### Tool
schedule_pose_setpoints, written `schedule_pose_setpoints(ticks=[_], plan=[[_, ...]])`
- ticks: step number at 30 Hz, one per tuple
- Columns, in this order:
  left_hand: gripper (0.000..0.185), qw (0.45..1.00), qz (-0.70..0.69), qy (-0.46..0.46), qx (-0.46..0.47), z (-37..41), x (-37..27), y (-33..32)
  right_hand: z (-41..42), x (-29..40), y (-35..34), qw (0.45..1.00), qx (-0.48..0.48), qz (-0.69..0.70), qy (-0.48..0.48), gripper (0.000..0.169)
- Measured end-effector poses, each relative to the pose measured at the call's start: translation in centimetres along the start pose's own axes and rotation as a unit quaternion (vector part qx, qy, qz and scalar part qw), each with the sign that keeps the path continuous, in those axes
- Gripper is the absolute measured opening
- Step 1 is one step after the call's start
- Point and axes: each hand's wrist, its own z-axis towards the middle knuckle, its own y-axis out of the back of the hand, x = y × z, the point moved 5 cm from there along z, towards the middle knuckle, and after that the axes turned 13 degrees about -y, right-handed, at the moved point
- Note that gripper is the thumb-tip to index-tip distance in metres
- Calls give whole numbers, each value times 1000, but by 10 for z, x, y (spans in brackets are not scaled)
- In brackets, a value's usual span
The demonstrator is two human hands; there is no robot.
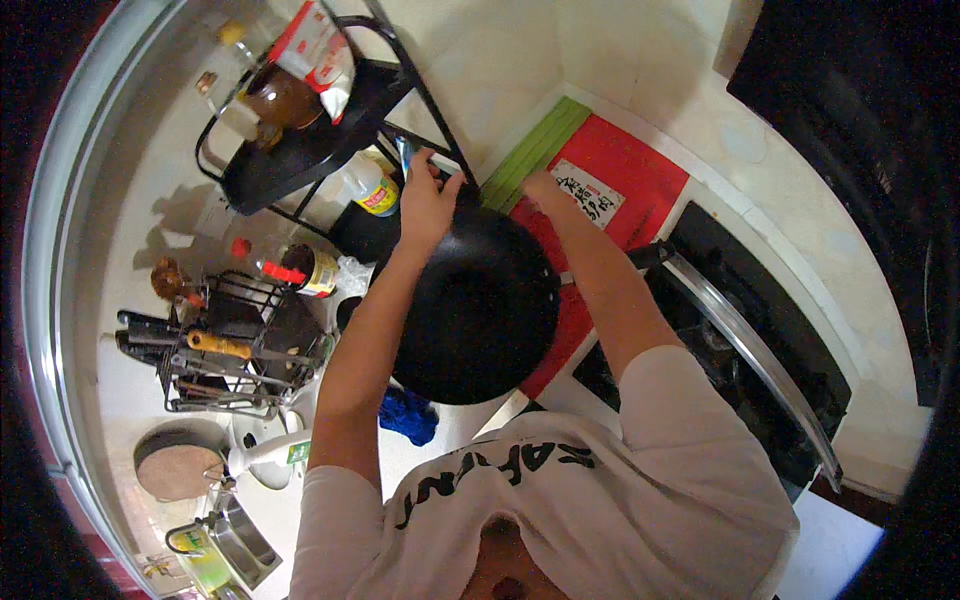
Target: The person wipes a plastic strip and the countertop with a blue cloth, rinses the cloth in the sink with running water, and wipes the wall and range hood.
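My left hand (431, 191) is over the lower shelf of a black metal rack, its thumb apart from the curled fingers. Right beside those fingers stands a shiny blue-and-silver packet (405, 156); whether they grip it I cannot tell. My right hand (546, 193) is blurred, above a red box (649, 169) and a green ridged strip (536, 146); its fingers are unclear. A large black wok (476, 315) lies below both forearms, its long handle (649, 255) extending right. A white bottle with a yellow label (373, 187) stands left of my left hand.
The rack's upper shelf (315, 142) bears a brown pot and a red-and-white bag (315, 56). At left are a knife and utensil holder (232, 345), a sauce jar (319, 274) and a sink (244, 536). A glass lid's metal rim (750, 356) arches over the black hob at right.
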Motion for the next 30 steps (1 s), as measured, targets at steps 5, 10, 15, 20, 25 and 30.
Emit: schedule_pose_setpoints(ticks=[5,10,15,20,25,30], plan=[[42,982,-187,-3,-8,-88,-39,58,-21,9,108,985,-140,-102,-13,12],[40,978,-186,83,-35,-247,-35,126,-226,170,296,659,-191,726,43,36],[33,981,-153,117,-13,-378,-38,157,-387,279,264,757,-27,634,156,21],[28,944,-167,274,-77,-535,-26,197,-444,390,123,876,170,350,287,51],[26,902,-147,380,-145,-633,-47,219,-428,429,54,912,74,178,363,60],[25,862,-145,437,-213,-690,-58,226,-430,438,-6,923,-22,104,371,54]])
